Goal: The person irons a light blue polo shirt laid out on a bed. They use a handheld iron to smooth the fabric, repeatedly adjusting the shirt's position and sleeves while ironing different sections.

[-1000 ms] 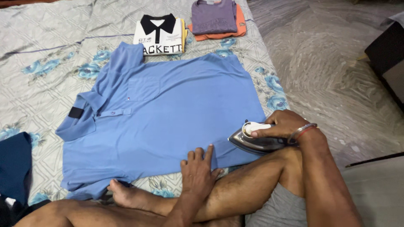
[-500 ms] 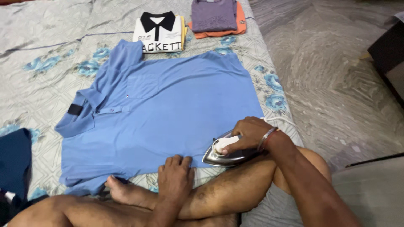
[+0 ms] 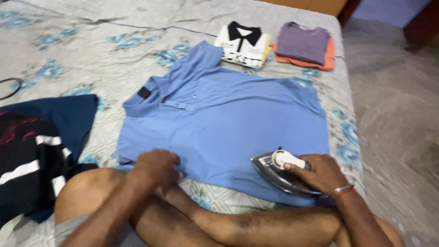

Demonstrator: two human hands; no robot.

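Right hand (image 3: pixel 320 173) hides iron (image 3: pixel 279 173) handle on shirt (image 3: pixel 238 123)

The only labels are on clothing. A small black rectangular tab (image 3: pixel 144 93) sits on the collar of the blue polo shirt (image 3: pixel 238 123), at its left end. A tiny, blurred chest mark (image 3: pixel 196 97) lies just right of the button placket. Beyond the polo's upper edge, a folded white shirt (image 3: pixel 242 45) with a black collar carries dark printed lettering across its front. No packages, signs or screens appear.
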